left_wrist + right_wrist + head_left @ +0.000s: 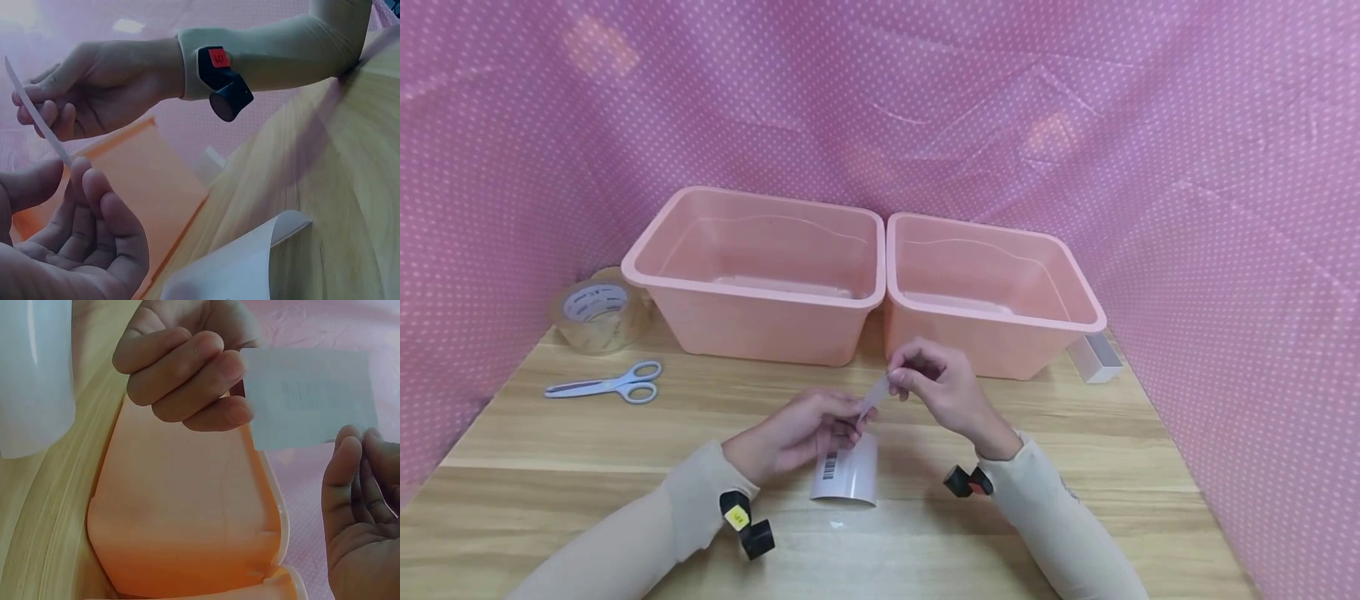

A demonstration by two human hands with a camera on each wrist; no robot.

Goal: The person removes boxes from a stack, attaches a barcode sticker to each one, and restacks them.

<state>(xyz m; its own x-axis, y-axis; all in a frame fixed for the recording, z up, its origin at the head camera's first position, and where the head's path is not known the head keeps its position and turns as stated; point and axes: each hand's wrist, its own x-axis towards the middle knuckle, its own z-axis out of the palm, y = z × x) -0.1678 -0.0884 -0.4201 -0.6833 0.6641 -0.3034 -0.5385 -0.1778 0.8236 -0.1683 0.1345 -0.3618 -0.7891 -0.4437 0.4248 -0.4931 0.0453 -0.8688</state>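
A small white label [874,397] is stretched between the two hands above the table. My left hand [808,429] pinches its lower end between thumb and fingers. My right hand [942,385] pinches the upper end by fingertips. Faint barcode-like print shows through the label [309,397] in the right wrist view; there the left hand [187,369] is at the top and the right hand [365,506] at lower right. Below the hands a curled white sheet [853,471] with a black barcode lies on the table, partly covered by the left hand.
Two pink plastic bins [760,325] stand side by side at the back. On the left lie blue-handled scissors [613,385] and a roll of clear tape [598,321]. A small white box [1096,360] sits beside the right bin. Pink dotted cloth [880,100] surrounds the wooden table.
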